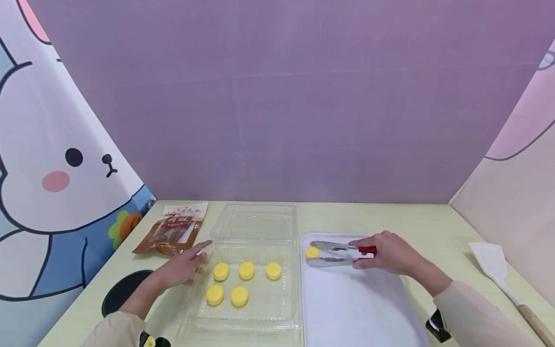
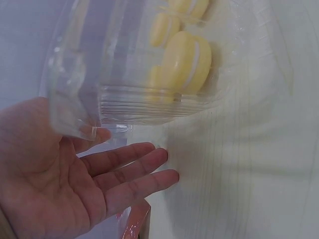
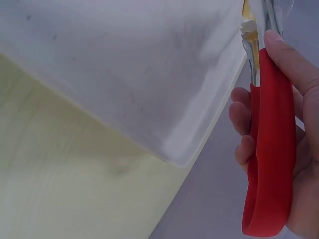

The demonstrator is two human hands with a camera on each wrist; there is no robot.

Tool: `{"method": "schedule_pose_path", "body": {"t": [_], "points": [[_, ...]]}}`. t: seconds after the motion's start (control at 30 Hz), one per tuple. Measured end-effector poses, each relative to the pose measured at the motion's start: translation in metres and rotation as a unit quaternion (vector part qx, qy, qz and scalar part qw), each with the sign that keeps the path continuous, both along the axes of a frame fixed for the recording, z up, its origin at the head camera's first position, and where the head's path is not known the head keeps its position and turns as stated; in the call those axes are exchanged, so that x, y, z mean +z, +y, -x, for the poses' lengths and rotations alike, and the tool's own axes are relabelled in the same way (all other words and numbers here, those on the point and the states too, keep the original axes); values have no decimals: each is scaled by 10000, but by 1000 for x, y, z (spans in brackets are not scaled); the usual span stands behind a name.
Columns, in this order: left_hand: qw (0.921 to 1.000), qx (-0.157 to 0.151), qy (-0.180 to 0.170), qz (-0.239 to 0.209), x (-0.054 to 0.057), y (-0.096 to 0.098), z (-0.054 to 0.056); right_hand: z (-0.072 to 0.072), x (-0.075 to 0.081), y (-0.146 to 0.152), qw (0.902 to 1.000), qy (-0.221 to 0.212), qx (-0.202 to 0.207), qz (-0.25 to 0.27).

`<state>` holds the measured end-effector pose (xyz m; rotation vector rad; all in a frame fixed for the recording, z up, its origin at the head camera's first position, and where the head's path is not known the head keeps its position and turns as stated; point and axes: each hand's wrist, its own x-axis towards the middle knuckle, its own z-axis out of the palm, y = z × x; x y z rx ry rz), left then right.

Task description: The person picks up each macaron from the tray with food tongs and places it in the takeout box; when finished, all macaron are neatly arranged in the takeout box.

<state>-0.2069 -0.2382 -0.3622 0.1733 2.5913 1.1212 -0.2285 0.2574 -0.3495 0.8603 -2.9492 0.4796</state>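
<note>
Fingers of the right hand (image 1: pixel 392 253) curl round one pair of red-handled tongs (image 1: pixel 336 254), pinching one yellow cake (image 1: pixel 312 252) over the white tray (image 1: pixel 347 308). Left of that tray, the left hand (image 1: pixel 184 266) lies flat with straight fingers against the clear box (image 1: pixel 277 315), which holds five yellow cakes (image 1: pixel 240 283). Beyond the box lies one snack packet (image 1: pixel 171 233).

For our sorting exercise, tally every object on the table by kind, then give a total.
Yellow round cakes: 6, five in the box and one in the tongs
Clear plastic box: 1
White tray: 1
Red-handled tongs: 1
Brown snack packet: 1
White spatula: 1
Black round object: 1
Total: 12
</note>
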Motion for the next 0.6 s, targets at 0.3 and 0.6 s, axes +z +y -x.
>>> {"method": "schedule_pose_path", "body": {"t": [0.3,0.6], "points": [[10000,8,6,10,-1,-1,1,-3,-3,-1,9992,386,34,21],[10000,-20,-5,8,-1,-1,1,-7,-3,-1,9992,236,43,316]]}}
